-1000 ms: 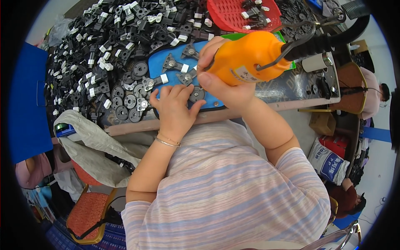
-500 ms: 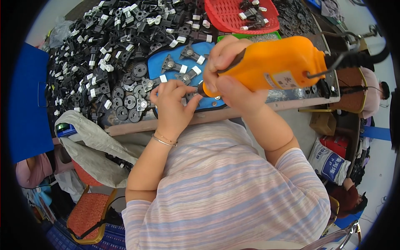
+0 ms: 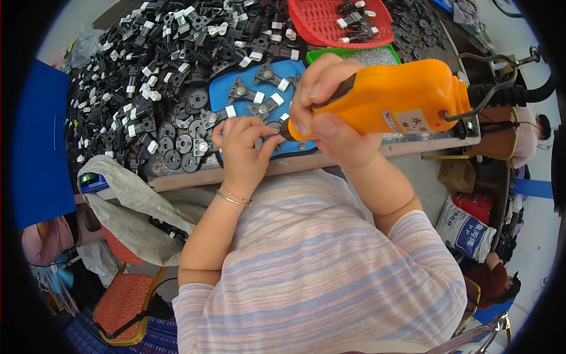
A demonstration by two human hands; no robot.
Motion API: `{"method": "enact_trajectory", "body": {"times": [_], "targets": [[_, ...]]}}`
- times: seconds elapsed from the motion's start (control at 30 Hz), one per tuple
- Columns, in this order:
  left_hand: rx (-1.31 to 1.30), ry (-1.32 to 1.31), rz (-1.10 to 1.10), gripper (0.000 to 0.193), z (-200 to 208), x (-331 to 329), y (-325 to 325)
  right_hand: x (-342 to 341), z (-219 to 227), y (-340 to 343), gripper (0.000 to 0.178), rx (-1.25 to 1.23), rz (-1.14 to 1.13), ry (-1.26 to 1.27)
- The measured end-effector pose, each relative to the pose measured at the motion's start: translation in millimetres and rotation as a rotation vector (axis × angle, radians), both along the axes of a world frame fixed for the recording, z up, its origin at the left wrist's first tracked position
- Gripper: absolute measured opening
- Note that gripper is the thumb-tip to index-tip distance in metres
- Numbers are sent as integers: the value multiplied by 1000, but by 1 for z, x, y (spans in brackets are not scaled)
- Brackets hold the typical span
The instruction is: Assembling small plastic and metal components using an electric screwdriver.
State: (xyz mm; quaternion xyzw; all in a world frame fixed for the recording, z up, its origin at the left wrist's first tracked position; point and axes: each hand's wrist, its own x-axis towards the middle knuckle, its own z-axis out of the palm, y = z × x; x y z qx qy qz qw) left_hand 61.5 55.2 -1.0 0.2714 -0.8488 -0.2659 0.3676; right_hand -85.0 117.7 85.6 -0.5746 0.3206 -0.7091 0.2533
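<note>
My right hand (image 3: 336, 112) is wrapped round an orange electric screwdriver (image 3: 401, 94), its dark cable leading off to the right. The tool's dark tip points left, right beside the fingertips of my left hand (image 3: 244, 150). There thumb and forefinger press together; whatever they pinch is too small and covered to make out. Beneath both hands lies a blue mat (image 3: 224, 88). Several black assemblies with white ends, such as this bracket (image 3: 240, 91), rest on its upper part. Left of the mat are black grooved wheels (image 3: 184, 143).
A large heap of black parts with white ends (image 3: 171, 41) covers the table's left side. Farther back stand a red basket (image 3: 303, 23) holding a few parts and a green tray (image 3: 311, 57) of small metal pieces. Black discs (image 3: 415, 26) are piled beyond. A grey cloth (image 3: 141, 200) hangs at the front-left edge.
The screwdriver has swung slightly right and toward me, showing more of the green tray. My left thumb and forefinger have drawn together beside its tip.
</note>
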Motion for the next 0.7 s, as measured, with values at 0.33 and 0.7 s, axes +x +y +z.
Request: {"method": "enact_trajectory", "body": {"times": [0.33,0.7], "targets": [[-123,-153,19,42,5,1,4,4,-6,-1,23,37,-54,-39],[-180,-340,33,43,3,0,-1,10,-13,-13,22,133,-113,-55]]}}
